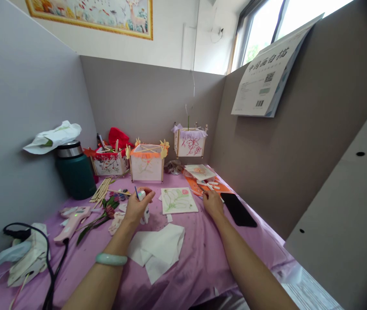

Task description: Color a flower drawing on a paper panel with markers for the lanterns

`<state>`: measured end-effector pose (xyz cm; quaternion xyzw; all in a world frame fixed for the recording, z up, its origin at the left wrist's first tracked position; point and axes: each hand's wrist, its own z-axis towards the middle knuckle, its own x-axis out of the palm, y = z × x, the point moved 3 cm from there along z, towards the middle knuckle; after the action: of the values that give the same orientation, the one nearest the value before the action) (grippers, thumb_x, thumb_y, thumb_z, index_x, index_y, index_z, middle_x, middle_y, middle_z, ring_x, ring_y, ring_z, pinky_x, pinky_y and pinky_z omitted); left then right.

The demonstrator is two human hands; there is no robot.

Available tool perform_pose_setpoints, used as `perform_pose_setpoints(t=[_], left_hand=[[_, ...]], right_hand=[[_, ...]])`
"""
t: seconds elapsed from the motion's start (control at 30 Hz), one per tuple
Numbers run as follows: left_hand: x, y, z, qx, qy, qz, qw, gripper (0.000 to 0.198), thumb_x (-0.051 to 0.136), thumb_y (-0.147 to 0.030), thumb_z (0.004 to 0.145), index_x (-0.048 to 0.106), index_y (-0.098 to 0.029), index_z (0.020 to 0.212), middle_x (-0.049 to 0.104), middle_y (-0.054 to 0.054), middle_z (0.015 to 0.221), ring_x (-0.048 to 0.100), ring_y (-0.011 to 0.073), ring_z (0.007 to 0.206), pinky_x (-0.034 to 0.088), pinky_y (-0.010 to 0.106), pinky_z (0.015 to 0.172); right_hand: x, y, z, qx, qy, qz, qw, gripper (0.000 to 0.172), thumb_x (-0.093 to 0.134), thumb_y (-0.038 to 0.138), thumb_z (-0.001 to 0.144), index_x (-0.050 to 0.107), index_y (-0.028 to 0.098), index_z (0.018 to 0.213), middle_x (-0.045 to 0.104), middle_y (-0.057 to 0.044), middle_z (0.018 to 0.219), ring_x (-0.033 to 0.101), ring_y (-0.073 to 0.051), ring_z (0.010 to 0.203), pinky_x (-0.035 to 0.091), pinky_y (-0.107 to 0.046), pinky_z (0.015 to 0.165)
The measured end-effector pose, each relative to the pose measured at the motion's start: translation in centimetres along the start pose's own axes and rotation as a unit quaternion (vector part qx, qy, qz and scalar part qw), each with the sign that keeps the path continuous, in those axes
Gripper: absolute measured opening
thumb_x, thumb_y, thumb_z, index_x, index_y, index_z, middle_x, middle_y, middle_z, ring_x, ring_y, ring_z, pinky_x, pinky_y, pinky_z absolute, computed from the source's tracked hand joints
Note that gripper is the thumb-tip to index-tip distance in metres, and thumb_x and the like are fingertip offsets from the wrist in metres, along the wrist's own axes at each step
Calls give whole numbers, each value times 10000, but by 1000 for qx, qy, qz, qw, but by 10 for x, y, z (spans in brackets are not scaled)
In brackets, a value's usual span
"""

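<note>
My left hand (137, 206) is closed around a small white item (141, 195) and a thin blue-tipped stick (136, 192); more white shows below the fingers, its kind unclear. Between my hands lies a square white panel (179, 200) with a green leafy drawing and a pink flower. My right hand (213, 203) rests at the edge of an orange sheet (224, 186), fingers curled beside several white marker pens (209, 184). Whatever those fingers may hold is too small to make out. White tissues (158, 249) lie spread nearer to me.
A black phone (238, 209) lies right of my right hand. Decorated paper lanterns (146, 165) stand at the back. On the left are a green thermos (75, 174), wooden sticks (100, 190), a flower (109, 211), and a pink glue gun (72, 224) with cables. Grey partitions enclose the table.
</note>
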<state>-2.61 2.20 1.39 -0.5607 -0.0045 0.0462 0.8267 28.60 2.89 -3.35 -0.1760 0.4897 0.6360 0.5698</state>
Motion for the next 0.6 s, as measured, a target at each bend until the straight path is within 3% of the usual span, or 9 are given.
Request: perform_pose_setpoints(t=[0.2, 0.33, 0.4, 0.5, 0.6], left_hand=[[7, 13, 0, -57, 69, 95, 991, 212, 638, -339, 772, 590, -133, 777, 536, -36, 583, 518, 109, 524, 441, 251, 545], [15, 24, -1, -80, 104, 191, 973, 169, 636, -291, 822, 600, -132, 775, 580, -25, 673, 563, 120, 620, 486, 292, 638], [18, 25, -2, -84, 96, 241, 962, 175, 624, -307, 837, 609, -134, 819, 603, -6, 751, 587, 144, 717, 494, 334, 715], [24, 25, -4, -95, 94, 291, 947, 180, 613, -319, 847, 613, -141, 871, 617, 15, 828, 599, 169, 805, 491, 372, 778], [30, 25, -6, -116, 114, 297, 941, 185, 617, -316, 847, 615, -136, 887, 623, 20, 850, 604, 165, 800, 504, 363, 759]], right_hand=[[-6, 4, -3, -5, -7, -3, 1000, 271, 407, 227, 871, 671, 167, 854, 655, -95, 955, 578, -218, 950, 436, -307, 809], [-12, 19, -8, -47, -26, -5, 999, 285, 385, 262, 905, 650, 160, 933, 643, -90, 1003, 556, -197, 1005, 402, -289, 884], [-11, 31, -13, -64, 6, -16, 998, 288, 396, 316, 911, 642, 173, 960, 649, -81, 998, 577, -200, 966, 416, -296, 845], [-5, 45, -20, -37, 101, -35, 994, 287, 508, 370, 851, 637, 166, 1006, 649, -117, 1034, 603, -246, 939, 434, -334, 791], [2, 52, -21, -11, 137, -26, 990, 269, 554, 264, 797, 640, 147, 1024, 643, -158, 1071, 605, -281, 977, 434, -360, 801]])
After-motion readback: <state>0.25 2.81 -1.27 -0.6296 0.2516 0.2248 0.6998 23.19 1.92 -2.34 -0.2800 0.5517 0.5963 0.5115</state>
